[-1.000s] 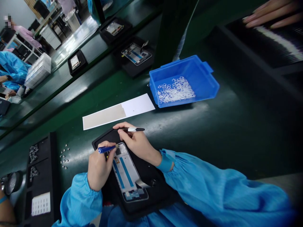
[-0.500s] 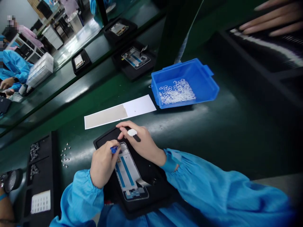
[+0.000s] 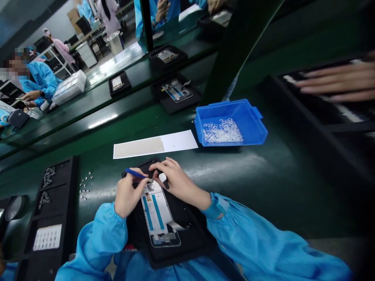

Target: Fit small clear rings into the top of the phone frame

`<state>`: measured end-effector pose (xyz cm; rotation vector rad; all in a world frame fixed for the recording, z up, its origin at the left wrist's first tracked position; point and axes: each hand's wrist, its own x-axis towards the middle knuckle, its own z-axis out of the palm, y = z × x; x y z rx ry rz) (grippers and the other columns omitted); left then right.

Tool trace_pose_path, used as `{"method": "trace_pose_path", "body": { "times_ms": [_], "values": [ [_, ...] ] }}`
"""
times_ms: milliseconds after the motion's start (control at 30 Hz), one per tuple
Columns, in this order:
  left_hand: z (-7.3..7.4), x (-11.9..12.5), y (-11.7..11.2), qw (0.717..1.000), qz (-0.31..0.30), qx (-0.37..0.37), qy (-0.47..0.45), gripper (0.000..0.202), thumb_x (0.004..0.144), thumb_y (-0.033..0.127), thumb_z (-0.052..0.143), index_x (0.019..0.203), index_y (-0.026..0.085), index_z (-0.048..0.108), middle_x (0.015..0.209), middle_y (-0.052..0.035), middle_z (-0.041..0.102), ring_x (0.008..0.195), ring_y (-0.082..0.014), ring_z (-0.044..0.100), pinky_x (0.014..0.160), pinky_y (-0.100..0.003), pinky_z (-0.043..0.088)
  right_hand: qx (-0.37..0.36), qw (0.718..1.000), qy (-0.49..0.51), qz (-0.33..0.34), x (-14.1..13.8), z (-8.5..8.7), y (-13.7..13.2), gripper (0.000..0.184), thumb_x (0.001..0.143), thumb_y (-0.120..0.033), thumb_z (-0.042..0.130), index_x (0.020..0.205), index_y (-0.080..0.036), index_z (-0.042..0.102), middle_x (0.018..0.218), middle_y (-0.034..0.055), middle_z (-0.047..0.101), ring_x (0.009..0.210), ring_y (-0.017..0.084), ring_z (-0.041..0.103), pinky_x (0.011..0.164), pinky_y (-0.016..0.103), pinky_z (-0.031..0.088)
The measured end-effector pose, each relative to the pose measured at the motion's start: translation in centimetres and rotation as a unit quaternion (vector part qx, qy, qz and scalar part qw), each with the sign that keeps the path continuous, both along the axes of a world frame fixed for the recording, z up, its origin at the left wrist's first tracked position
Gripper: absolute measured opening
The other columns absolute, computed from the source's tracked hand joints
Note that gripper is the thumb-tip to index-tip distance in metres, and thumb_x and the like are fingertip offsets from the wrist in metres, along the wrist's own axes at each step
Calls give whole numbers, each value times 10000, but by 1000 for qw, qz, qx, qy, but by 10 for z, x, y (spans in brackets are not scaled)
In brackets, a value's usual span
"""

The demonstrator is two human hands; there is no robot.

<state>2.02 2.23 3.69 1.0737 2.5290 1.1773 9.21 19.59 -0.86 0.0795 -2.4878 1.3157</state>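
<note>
A phone frame (image 3: 162, 214) with two blue strips lies on a black padded tray (image 3: 190, 238), close to my body. My left hand (image 3: 127, 195) is closed round a slim blue pen-like tool (image 3: 134, 173), its tip at the far end of the frame. Beside it, my right hand (image 3: 175, 183) has curled fingers, thumb and forefinger near the same end. A small white piece with a black tail (image 3: 163, 178) sits at its fingers; its kind is unclear. A dark flap (image 3: 175, 225) sticks up from the near part of the frame.
A blue bin (image 3: 254, 128) holds many small white clear-looking rings. A white card strip (image 3: 178, 140) lies left of it. At left are loose small metal parts (image 3: 84, 185) and a black compartment tray (image 3: 70, 195). Another person's hand (image 3: 342, 82) is at far right.
The blue tool has swung from pointing at me to lying sideways, its body now visible. My right hand has come down closer to the frame's far end. The view has shifted slightly.
</note>
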Motion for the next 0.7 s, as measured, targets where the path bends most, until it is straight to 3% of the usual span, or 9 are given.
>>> {"method": "trace_pose_path", "body": {
  "times_ms": [100,200,267,333,433,567,700],
  "values": [
    [2,-6,-8,980,115,157,-39,153,891,240,589,915,215,440,881,-44,724,867,-189,727,799,-325,579,-4,1000,6,-1,0,-2,-1,423,740,12,523,1078,-241,557,797,-16,670,884,221,594,1081,575,309],
    [6,-6,-21,963,134,232,37,96,935,198,485,860,219,428,767,11,647,767,-148,688,832,-341,556,-2,1000,22,-2,0,-4,-2,411,747,-2,522,1086,-233,546,786,-21,654,855,211,591,1085,579,297],
    [6,-2,-28,979,81,153,103,138,934,146,425,836,208,499,742,13,593,702,-132,632,752,-288,534,0,999,32,0,0,-6,-4,403,751,-9,514,1087,-229,539,772,-30,646,830,201,595,1088,580,289],
    [2,3,-32,985,8,5,172,215,900,88,410,907,201,593,783,-9,610,692,-145,606,665,-265,494,1,999,39,-1,0,-7,-6,391,757,-18,501,1084,-230,542,757,-37,646,796,191,602,1087,574,291],
    [-11,11,-32,950,-64,-155,263,340,864,57,442,1103,202,634,810,-22,635,691,-178,606,613,-295,457,2,999,44,-7,0,-8,-10,379,779,-23,472,1082,-235,555,750,-37,651,763,184,610,1087,558,299],
    [-23,14,-27,925,-80,-217,301,323,861,106,543,1136,242,645,813,-8,622,637,-179,566,579,-311,436,0,1000,28,-9,1,-7,-11,332,826,-58,487,1097,-237,559,778,-21,664,781,190,617,1087,556,301],
    [-21,10,-24,916,-98,-234,310,338,848,115,597,1144,271,643,834,10,631,587,-165,536,559,-308,426,1,1000,21,-11,2,-6,-10,311,853,-78,496,1116,-233,553,795,-15,665,795,190,620,1083,553,309]
  ]
}}
